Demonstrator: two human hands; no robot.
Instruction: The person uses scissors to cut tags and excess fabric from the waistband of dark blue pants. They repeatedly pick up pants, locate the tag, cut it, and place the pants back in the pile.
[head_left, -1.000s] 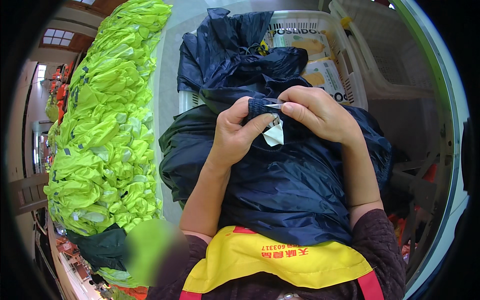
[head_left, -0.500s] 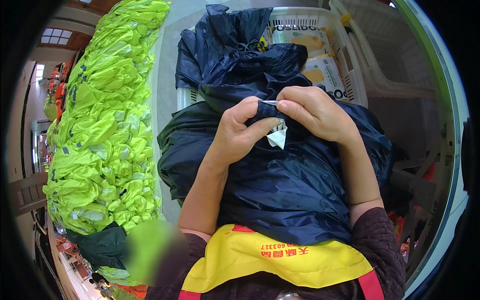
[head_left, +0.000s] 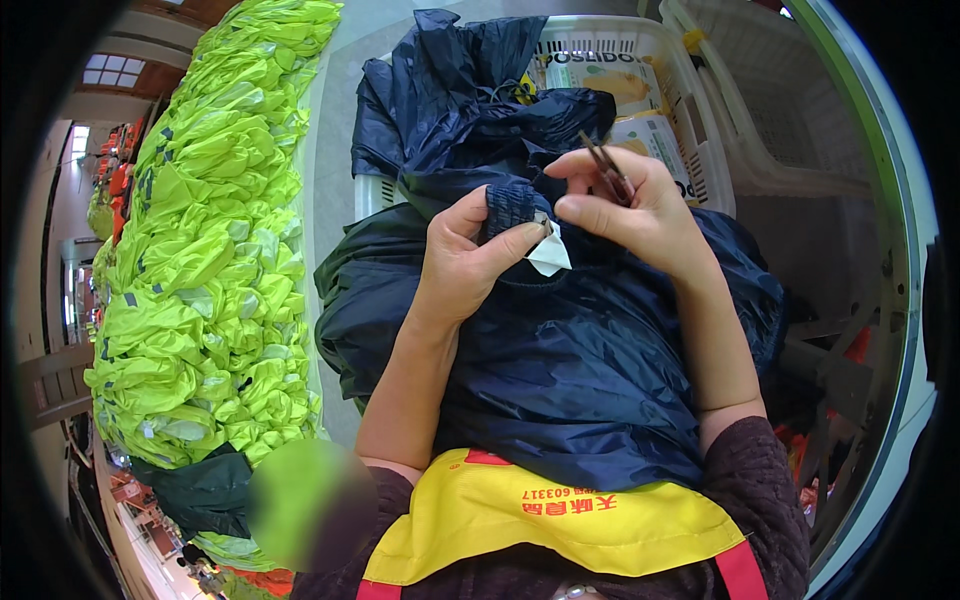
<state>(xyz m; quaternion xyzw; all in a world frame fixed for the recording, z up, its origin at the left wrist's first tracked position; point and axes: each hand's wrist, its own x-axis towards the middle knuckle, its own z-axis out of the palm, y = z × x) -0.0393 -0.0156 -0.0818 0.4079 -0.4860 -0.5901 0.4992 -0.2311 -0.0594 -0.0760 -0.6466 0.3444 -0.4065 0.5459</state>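
Neon-yellow glossy garments (head_left: 210, 250) heaped along frame left | crinkled navy nylon jacket (head_left: 570, 370) draped at centre | white slotted plastic basket (head_left: 690, 110) upper right | left hand (head_left: 465, 265) pinching jacket's ribbed cuff and white label (head_left: 549, 255) | right hand (head_left: 640, 205) closed on slim metal snips (head_left: 608, 170).
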